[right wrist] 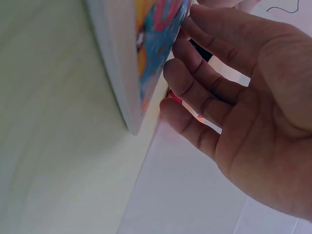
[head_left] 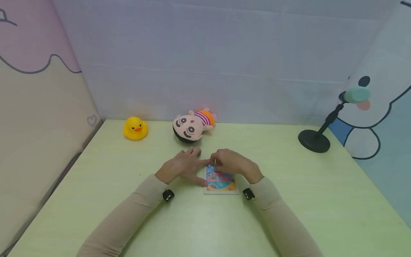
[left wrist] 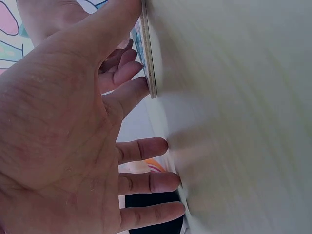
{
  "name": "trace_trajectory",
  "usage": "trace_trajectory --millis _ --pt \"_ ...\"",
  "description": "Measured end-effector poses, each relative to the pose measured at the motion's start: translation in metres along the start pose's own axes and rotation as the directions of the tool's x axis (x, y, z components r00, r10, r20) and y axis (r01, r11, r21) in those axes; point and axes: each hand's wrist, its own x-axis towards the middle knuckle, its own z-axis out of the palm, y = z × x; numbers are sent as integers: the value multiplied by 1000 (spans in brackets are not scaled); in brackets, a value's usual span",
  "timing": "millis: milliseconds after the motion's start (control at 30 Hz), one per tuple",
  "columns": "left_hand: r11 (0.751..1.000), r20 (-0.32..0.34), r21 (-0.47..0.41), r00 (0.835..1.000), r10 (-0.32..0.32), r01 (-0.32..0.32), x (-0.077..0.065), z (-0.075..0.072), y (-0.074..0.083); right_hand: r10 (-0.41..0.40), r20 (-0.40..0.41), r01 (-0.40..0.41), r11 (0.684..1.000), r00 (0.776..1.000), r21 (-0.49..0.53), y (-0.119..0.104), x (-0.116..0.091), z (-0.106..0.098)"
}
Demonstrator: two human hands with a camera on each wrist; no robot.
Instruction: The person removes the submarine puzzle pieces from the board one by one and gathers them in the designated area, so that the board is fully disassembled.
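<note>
A small flat picture puzzle (head_left: 221, 182) with a pale border and a colourful sea-like picture lies on the table, its upper part covered by my right hand. Spread along its left side, my left hand (head_left: 186, 166) touches the edge with the thumb and the upper left corner with the index finger. In the left wrist view, this hand's other fingers (left wrist: 151, 183) reach straight down to the tabletop. My right hand (head_left: 229, 162) bends its fingers over the top of the picture. Its thumb and index fingertips (right wrist: 195, 14) come together at the picture's surface; I cannot tell what is between them.
A yellow rubber duck (head_left: 135, 129) sits at the back left of the pale green table (head_left: 179, 228). Beyond my hands, a plush doll (head_left: 192, 125) lies on its side by the back wall. A black stand with a mint-green head (head_left: 322, 134) is at the back right.
</note>
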Motion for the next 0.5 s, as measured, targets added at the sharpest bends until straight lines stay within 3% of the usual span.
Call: trace_trajectory --millis 300,500 --pt "998 17 -54 999 -37 38 -3 -1 2 2 25 -4 997 1000 82 -1 2 1" --pt "998 15 -29 998 -60 61 -5 -3 4 -4 31 0 993 1000 122 2 -2 -1"
